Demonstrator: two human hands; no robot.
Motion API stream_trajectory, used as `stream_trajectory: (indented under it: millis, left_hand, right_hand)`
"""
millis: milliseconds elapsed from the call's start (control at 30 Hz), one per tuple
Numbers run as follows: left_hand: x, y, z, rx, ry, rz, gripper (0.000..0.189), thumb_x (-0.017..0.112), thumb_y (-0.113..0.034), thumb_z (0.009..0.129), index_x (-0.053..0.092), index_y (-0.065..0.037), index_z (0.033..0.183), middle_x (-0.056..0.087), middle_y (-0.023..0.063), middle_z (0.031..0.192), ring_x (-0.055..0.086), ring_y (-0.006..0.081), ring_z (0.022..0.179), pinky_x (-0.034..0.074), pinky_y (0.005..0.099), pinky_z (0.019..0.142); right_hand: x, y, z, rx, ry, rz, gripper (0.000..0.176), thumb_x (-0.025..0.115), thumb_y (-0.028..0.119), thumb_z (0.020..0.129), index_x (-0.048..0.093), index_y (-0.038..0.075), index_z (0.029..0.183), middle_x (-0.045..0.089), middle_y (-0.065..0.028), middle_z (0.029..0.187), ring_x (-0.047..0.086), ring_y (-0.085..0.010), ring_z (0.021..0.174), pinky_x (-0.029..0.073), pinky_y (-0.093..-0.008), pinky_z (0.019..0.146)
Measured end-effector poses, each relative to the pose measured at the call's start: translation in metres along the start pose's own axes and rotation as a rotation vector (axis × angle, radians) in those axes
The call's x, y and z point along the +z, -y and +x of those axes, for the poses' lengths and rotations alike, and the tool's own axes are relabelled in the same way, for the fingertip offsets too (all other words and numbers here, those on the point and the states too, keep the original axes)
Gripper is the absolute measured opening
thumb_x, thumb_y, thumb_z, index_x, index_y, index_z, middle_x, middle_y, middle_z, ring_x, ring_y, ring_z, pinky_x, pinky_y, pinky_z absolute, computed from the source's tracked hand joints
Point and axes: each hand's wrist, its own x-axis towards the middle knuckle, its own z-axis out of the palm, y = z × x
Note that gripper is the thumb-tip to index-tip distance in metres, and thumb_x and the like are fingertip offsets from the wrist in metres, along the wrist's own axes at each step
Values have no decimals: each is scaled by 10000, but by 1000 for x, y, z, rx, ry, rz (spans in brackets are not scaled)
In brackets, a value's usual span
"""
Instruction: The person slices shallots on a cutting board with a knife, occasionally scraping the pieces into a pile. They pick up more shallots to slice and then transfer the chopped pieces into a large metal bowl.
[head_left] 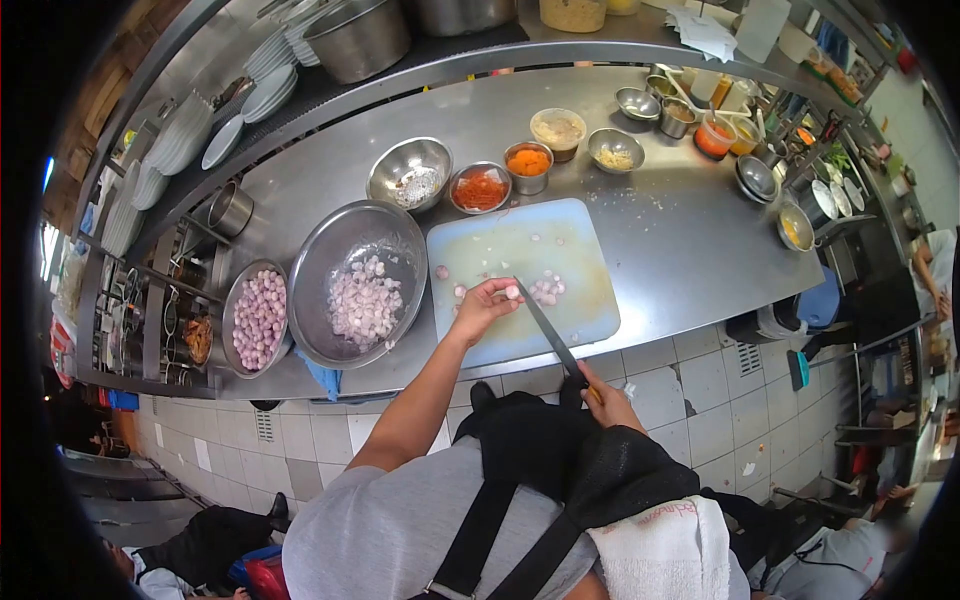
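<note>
Over the cutting board (590, 250), my left hand (482, 309) pinches a small peeled shallot (513, 292). My right hand (610, 400) is wrapped round the handle of a long knife (549, 332), whose tip is close beside that shallot. Several cut shallot pieces (547, 288) lie on the board right of the blade, and a few more sit near its left side. Left of the board, a large steel bowl (400, 250) holds chopped shallots (366, 303). Farther left, a smaller bowl is full of whole pinkish shallots (260, 318).
Behind the board stand a steel bowl (385, 170), a bowl of red food (480, 188), an orange one (529, 160) and a tub (558, 130). A shelf (560, 52) with pots and plates runs above. People are visible at the lower left and right.
</note>
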Motion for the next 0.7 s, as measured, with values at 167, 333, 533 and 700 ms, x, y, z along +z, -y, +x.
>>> stream_trajectory:
  millis: [167, 333, 533, 700]
  left_hand:
    - [7, 33, -3, 451, -58, 955, 327, 852, -80, 887, 777, -51, 1204, 793, 137, 1116, 741, 310, 1090, 564, 408, 1016]
    - [2, 36, -11, 587, -78, 1190, 336, 857, -74, 837, 792, -45, 1165, 762, 125, 1179, 671, 355, 1152, 536, 452, 1055]
    - [1, 28, -12, 569, 29, 1026, 240, 850, -80, 867, 778, -32, 1091, 718, 121, 1254, 697, 334, 1140, 585, 426, 977]
    - [-8, 28, -1, 677, 165, 1140, 142, 787, -10, 916, 764, -26, 1056, 740, 111, 1147, 727, 325, 1059, 603, 414, 909]
  right_hand:
    - [16, -25, 4, -116, -125, -135, 627, 650, 236, 1082, 448, 353, 1665, 735, -309, 954, 722, -521, 914, 567, -547, 823]
    - [18, -2, 4, -124, -96, -217, 636, 636, 236, 1078, 431, 350, 1669, 741, -271, 872, 726, -497, 855, 557, -581, 786]
    - [17, 9, -4, -55, -103, -298, 644, 616, 236, 1088, 402, 357, 1683, 747, -272, 879, 731, -491, 850, 565, -581, 783]
    - [14, 17, -4, -104, -122, -414, 653, 600, 245, 1092, 382, 367, 1695, 735, -251, 864, 727, -483, 801, 580, -575, 772]
